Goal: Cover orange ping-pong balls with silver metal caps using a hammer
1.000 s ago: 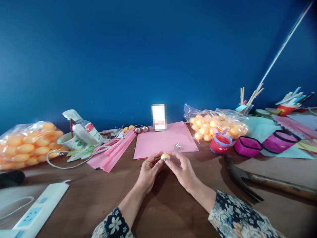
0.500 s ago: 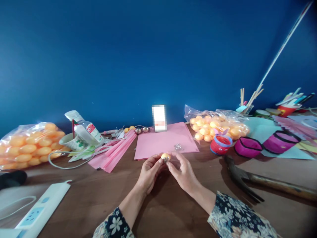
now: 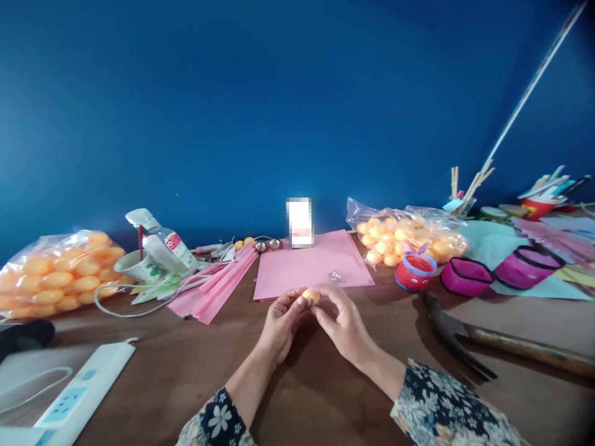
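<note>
Your hands point(image 3: 279, 325): 2, nearside of the pink paper point(image 3: 297, 269) | small yellow ball point(image 3: 312, 297) in your grasp: 1 | bags of orange balls point(image 3: 60, 272): 2, one each side of the paper | silver balls point(image 3: 275, 244): 2, at its far-left corner | magenta pouches point(image 3: 466, 277): 2, to its right | claw hammer point(image 3: 502, 339): 1, to its near right

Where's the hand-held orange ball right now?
In the head view, the orange ball is just right of lower centre, between the left hand and right hand, near the pink paper.

a blue wall point(image 3: 232, 111) rises beyond the grip, brighter to its left. a pale strip point(image 3: 535, 82) slants upward far right of it. below the grip lies a brown tabletop point(image 3: 176, 371).
</note>
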`<action>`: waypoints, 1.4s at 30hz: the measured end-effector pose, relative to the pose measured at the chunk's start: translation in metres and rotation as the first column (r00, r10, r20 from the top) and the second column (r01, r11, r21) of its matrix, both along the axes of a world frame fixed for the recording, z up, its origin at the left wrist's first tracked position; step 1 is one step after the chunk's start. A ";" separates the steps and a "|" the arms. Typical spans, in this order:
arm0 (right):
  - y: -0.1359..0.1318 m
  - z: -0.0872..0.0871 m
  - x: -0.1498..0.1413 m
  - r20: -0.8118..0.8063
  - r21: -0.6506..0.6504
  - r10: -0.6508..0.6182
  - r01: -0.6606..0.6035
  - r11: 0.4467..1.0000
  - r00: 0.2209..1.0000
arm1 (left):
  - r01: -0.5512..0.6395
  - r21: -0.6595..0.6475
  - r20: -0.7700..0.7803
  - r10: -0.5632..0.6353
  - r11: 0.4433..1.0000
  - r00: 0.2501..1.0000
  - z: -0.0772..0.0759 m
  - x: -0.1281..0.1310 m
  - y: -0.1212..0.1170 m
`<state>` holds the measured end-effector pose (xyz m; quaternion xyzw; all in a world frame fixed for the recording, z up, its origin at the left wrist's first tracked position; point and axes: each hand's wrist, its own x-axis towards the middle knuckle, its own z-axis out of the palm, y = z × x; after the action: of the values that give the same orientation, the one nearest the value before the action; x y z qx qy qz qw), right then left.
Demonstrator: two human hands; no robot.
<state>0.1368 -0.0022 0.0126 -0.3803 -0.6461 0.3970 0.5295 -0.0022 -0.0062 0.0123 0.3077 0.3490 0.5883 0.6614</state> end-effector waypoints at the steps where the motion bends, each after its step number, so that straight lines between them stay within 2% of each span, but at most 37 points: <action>1: 0.000 0.000 0.000 -0.015 -0.010 0.008 -0.008 1.000 1.000 | 0.002 0.002 0.004 -0.002 1.000 1.000 0.000 0.000 0.000; 6: 0.003 -0.004 -0.002 -0.099 -0.128 0.027 -0.040 0.991 0.995 | -0.007 -0.011 0.013 0.007 1.000 1.000 -0.002 -0.002 0.001; 9: 0.003 -0.003 -0.001 -0.052 -0.108 0.006 -0.012 0.994 0.999 | 0.036 0.001 -0.008 -0.036 0.999 0.999 -0.001 -0.001 0.000; 12: 0.000 0.002 0.001 0.010 -0.031 -0.048 0.048 0.998 0.999 | 0.067 0.013 -0.034 -0.067 0.998 0.997 0.001 0.001 -0.001; 16: 0.000 0.008 0.002 0.073 0.055 -0.091 0.087 0.995 0.993 | 0.052 0.013 -0.031 -0.052 0.999 0.998 0.001 0.001 -0.001; 18: 0.001 0.007 0.002 0.061 0.039 -0.072 0.069 0.997 0.996 | 0.029 0.003 -0.021 -0.029 1.000 0.999 0.000 0.000 -0.001; 23: 0.003 0.003 0.001 -0.049 -0.101 0.005 -0.010 0.995 0.999 | 0.000 -0.017 -0.030 0.000 1.000 1.000 -0.002 -0.001 0.000; 30: 0.003 0.003 -0.002 -0.100 -0.153 -0.019 0.003 0.988 0.995 | 0.018 -0.001 0.010 -0.018 1.000 1.000 -0.003 -0.001 0.001; 37: 0.003 0.001 -0.001 -0.059 -0.126 -0.046 0.038 0.991 0.997 | 0.034 0.012 0.018 -0.034 0.999 0.999 -0.001 0.000 0.000; 42: 0.005 0.003 0.002 -0.055 -0.115 -0.136 0.129 0.985 0.989 | 0.094 0.014 -0.009 -0.094 0.996 0.996 0.001 -0.001 -0.003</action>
<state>0.1385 0.0032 0.0158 -0.4386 -0.5795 0.4080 0.5525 -0.0030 -0.0095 0.0134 0.3310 0.3327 0.5579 0.6845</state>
